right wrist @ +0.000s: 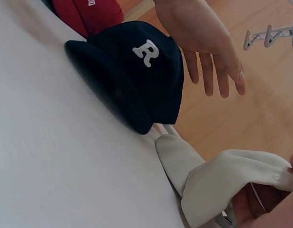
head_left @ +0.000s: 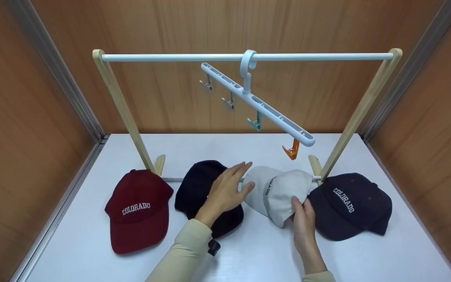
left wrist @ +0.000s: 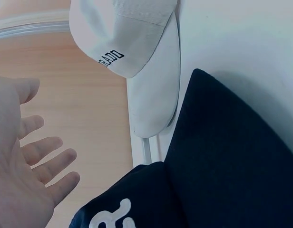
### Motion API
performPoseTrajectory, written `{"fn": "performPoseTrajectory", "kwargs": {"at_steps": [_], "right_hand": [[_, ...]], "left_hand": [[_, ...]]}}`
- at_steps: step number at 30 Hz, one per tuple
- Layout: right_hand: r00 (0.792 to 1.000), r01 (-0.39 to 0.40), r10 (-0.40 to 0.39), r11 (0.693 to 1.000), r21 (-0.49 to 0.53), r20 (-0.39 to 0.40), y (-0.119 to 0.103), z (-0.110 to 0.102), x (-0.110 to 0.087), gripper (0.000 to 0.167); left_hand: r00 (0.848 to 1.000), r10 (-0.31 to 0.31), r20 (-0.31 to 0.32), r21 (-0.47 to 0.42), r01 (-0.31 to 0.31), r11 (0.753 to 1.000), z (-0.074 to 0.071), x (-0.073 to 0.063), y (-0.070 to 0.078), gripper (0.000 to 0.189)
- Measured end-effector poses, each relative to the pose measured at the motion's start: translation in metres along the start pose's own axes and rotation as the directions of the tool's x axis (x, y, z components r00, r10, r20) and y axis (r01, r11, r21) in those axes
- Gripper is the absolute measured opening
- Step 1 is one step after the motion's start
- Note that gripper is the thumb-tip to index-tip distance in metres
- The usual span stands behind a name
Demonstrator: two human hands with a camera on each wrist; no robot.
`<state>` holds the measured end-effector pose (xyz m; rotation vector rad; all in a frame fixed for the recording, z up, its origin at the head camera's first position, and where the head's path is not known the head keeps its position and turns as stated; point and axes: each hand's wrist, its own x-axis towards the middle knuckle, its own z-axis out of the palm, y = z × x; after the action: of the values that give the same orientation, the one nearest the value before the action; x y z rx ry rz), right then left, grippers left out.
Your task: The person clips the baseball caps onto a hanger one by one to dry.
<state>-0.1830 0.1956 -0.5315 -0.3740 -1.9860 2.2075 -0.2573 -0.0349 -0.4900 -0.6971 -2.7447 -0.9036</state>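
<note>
A light grey-white baseball cap (head_left: 288, 192) with dark lettering lies right of centre, its brim toward the left. My right hand (head_left: 303, 225) pinches its rim at the near right side, thumb on the outside and fingers inside the opening, as the right wrist view shows. Over the black-navy cap (head_left: 196, 184) hangs my left hand (head_left: 227, 190), fingers spread and holding nothing. That dark cap bears a white letter R (right wrist: 146, 52), seen in the right wrist view; in the head view the hand and forearm cover part of it.
A maroon cap (head_left: 139, 211) sits at the left, a dark navy COLORADO cap (head_left: 352, 207) at the right. Above the caps, a white clip hanger (head_left: 257, 102) with several clips hangs from the rack's bar (head_left: 170, 57). Wooden walls (head_left: 26, 137) enclose the white table (head_left: 73, 235).
</note>
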Motion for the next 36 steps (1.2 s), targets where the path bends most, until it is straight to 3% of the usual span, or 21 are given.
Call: {"fn": "performPoseTrajectory", "kwargs": {"at_steps": [11,21,27,36], "right_hand": [[0.999,0.024,-0.024,0.999,0.032,0.021,0.002,0.0,0.0,0.041],[0.998,-0.036,0.028,0.988,0.148,0.054,-0.005,-0.002,0.003,0.044],[0.997,-0.032,0.027,0.996,0.084,0.068,-0.011,-0.007,0.007,0.048],[0.999,-0.025,0.024,1.0,0.002,0.048,-0.018,-0.016,0.014,0.04]], "left_hand": [[1.0,-0.003,0.014,-0.021,0.003,1.0,0.008,0.002,-0.001,0.06],[1.0,-0.009,0.019,-0.018,0.009,1.0,0.01,0.004,0.002,0.059],[0.999,-0.015,0.034,-0.019,0.015,1.0,0.011,0.004,0.002,0.059],[1.0,-0.004,0.03,-0.004,0.004,1.0,0.013,0.006,0.003,0.059]]}}
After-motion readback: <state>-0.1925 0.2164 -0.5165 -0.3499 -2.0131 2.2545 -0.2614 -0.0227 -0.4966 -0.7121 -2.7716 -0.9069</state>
